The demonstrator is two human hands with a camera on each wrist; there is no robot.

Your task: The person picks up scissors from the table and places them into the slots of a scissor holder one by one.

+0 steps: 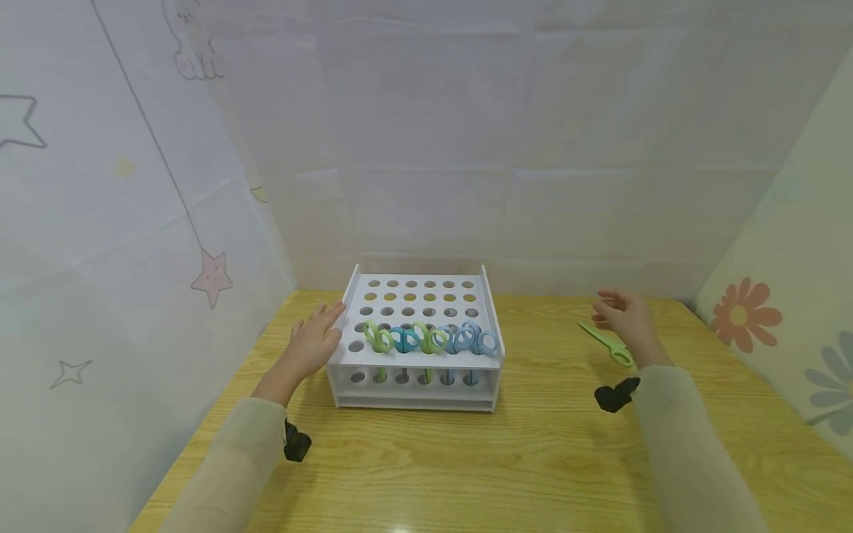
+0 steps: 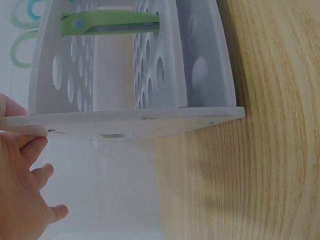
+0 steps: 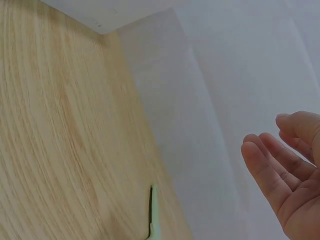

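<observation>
A white rack (image 1: 416, 360) with rows of round holes stands on the table. Scissors with green, teal and blue handles hang in its nearer holes, among them green scissors (image 2: 112, 21) close up in the left wrist view. My left hand (image 1: 311, 344) pinches the rack's left side panel (image 2: 125, 119), thumb inside and fingers outside. Off to the right, light green scissors (image 1: 608, 344) lie flat on the table. Just above and beside them hovers my right hand (image 1: 626, 322), fingers loosely bent, holding nothing. Only part of those scissors shows in the right wrist view.
The wooden table (image 1: 413, 474) runs back to a pale cloth wall (image 1: 426, 148). Patterned side walls stand to the left and right, the right one with a red flower (image 1: 738, 315). A black wrist camera (image 1: 296, 442) sits under the left sleeve.
</observation>
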